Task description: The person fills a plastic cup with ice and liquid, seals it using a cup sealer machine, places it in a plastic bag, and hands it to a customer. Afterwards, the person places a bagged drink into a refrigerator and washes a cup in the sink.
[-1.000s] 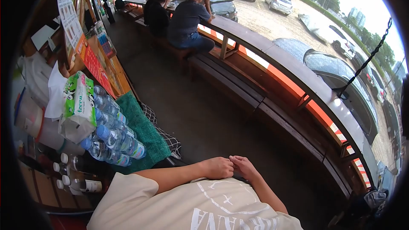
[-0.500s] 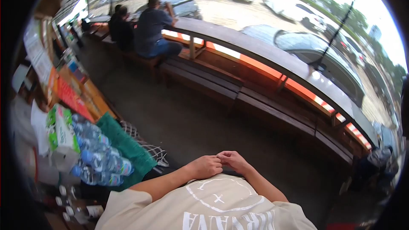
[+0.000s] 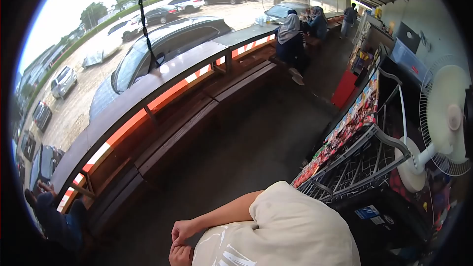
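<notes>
My right hand (image 3: 184, 231) is at the bottom centre-left, fingers curled and pressed together at the tips. Just below it, my left hand (image 3: 181, 255) is closed and partly cut off by the frame's lower edge. The two hands touch in front of my beige shirt (image 3: 300, 229). Anything between their fingers is hidden. Dark floor lies beyond them.
A dark bench (image 3: 172, 140) and a long counter (image 3: 167, 74) run diagonally, with people (image 3: 291, 39) seated further back. One person (image 3: 56, 216) sits at the lower left. To the right are a metal rack (image 3: 354, 162), a white fan (image 3: 446, 113) and a red box (image 3: 344, 88).
The view has swung far to the right; the bottles and green cloth have left it, and the fan and rack have entered. My hands remain together, now lower and further left in the frame.
</notes>
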`<state>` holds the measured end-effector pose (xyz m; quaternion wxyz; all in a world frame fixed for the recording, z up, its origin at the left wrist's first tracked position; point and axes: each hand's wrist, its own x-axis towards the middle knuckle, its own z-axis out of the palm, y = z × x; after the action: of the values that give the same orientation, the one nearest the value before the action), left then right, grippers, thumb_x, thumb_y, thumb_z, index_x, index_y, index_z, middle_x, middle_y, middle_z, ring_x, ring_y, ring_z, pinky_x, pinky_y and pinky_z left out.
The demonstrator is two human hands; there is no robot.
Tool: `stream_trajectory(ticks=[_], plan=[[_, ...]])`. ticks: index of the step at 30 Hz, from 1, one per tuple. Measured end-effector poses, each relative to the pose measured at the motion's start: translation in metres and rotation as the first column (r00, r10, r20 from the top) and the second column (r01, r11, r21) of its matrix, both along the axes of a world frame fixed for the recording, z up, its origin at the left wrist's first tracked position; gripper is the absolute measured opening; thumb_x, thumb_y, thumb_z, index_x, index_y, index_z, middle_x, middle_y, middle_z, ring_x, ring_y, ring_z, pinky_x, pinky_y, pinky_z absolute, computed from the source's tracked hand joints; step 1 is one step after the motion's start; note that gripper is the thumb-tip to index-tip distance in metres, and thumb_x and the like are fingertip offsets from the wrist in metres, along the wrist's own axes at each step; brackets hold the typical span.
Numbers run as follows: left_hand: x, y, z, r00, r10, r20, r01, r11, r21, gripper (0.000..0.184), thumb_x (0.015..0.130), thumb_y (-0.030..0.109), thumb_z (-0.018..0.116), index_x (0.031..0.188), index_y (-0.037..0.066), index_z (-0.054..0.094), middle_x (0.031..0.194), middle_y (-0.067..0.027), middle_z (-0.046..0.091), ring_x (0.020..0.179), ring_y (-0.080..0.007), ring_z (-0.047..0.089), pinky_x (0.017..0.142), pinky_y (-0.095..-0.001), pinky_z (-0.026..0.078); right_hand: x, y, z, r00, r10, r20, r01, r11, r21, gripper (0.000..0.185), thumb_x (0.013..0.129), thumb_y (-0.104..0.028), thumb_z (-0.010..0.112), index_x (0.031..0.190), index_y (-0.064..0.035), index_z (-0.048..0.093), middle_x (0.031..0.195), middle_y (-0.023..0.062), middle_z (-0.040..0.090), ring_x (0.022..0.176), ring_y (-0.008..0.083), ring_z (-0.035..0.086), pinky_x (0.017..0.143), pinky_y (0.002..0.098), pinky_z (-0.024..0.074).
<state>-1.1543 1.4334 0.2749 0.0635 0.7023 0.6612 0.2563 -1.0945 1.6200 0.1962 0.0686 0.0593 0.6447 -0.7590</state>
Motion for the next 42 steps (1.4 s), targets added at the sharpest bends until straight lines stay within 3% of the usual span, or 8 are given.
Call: stream_trajectory(ticks=[7,9,18,21,23,35,38,42], plan=[[0.005,-0.006,0.001,0.979,0.041,0.201,-0.027,0.997,-0.069,0.009,0.081,0.010,0.067,0.087,0.004,0.068,0.087,-0.0128,0.070,0.087,-0.0327,0.068,0.085,-0.0424,0.055,0.008,0.001,0.000,0.998,-0.039,-0.050,0.041,0.998,0.038,0.027,0.088,-0.030,0.083,0.092,-0.0037,0.080,0.078,0.0027,0.072,0.072,0.0118,0.064,0.064,0.0288,0.0513],[0.005,-0.007,-0.002,0.968,0.048,0.247,-0.029,0.996,-0.079,0.010,0.082,0.010,0.066,0.089,0.004,0.069,0.088,-0.0137,0.070,0.088,-0.0340,0.068,0.084,-0.0431,0.055,0.010,0.001,0.002,1.000,-0.004,-0.026,0.006,0.997,0.081,0.026,0.089,-0.027,0.081,0.096,-0.0014,0.079,0.084,0.0049,0.076,0.078,0.0114,0.068,0.073,0.0279,0.0546],[0.001,-0.018,-0.012,0.935,0.082,0.345,-0.047,0.993,-0.108,0.015,0.087,0.011,0.064,0.097,0.001,0.070,0.095,-0.0172,0.070,0.093,-0.0393,0.066,0.081,-0.0463,0.054,0.003,-0.006,-0.014,0.999,0.025,-0.043,-0.022,0.998,0.054,0.026,0.087,-0.030,0.082,0.088,-0.0043,0.080,0.073,0.0010,0.070,0.069,0.0098,0.061,0.062,0.0275,0.0498],[0.000,-0.017,-0.009,0.950,0.112,0.292,-0.073,0.987,-0.142,0.015,0.087,0.014,0.061,0.092,0.000,0.065,0.088,-0.0176,0.067,0.088,-0.0403,0.064,0.077,-0.0477,0.052,0.003,-0.006,-0.010,0.999,0.035,-0.032,-0.033,0.996,0.082,0.025,0.088,-0.028,0.081,0.090,-0.0032,0.079,0.076,0.0015,0.071,0.071,0.0103,0.062,0.064,0.0277,0.0508],[0.007,-0.012,0.014,1.000,-0.001,0.010,0.002,0.992,-0.123,0.013,0.087,0.013,0.062,0.086,0.000,0.062,0.087,-0.0185,0.066,0.088,-0.0402,0.064,0.077,-0.0479,0.052,0.003,-0.006,-0.008,0.999,0.049,-0.021,-0.047,0.993,0.109,0.024,0.090,-0.026,0.080,0.093,-0.0022,0.078,0.078,0.0020,0.072,0.072,0.0105,0.064,0.067,0.0277,0.0516],[0.017,-0.004,0.039,0.993,0.011,0.117,0.007,0.989,-0.151,0.015,0.091,0.018,0.063,0.088,0.004,0.066,0.086,-0.0169,0.066,0.086,-0.0373,0.065,0.076,-0.0468,0.053,0.005,-0.007,-0.016,0.993,0.108,-0.043,-0.106,0.993,0.044,0.027,0.093,-0.029,0.077,0.096,-0.0024,0.076,0.082,0.0020,0.071,0.075,0.0108,0.062,0.066,0.0289,0.0521],[-0.007,-0.004,-0.035,1.000,-0.022,-0.022,0.021,1.000,-0.021,0.005,0.076,0.010,0.070,0.079,0.007,0.068,0.081,-0.0079,0.072,0.085,-0.0264,0.072,0.087,-0.0389,0.057,0.011,-0.005,-0.015,0.992,0.118,-0.039,-0.116,0.992,0.058,0.028,0.095,-0.030,0.075,0.101,-0.0027,0.076,0.085,0.0020,0.071,0.077,0.0108,0.063,0.068,0.0289,0.0537],[0.009,-0.002,-0.016,0.999,0.022,0.039,-0.017,0.993,-0.120,0.008,0.079,0.012,0.070,0.084,0.006,0.070,0.084,-0.0088,0.073,0.089,-0.0278,0.073,0.089,-0.0398,0.057,0.018,-0.007,-0.033,0.990,0.143,-0.021,-0.142,0.990,0.026,0.027,0.098,-0.028,0.071,0.106,-0.0027,0.076,0.087,0.0007,0.072,0.078,0.0095,0.062,0.069,0.0271,0.0535]])
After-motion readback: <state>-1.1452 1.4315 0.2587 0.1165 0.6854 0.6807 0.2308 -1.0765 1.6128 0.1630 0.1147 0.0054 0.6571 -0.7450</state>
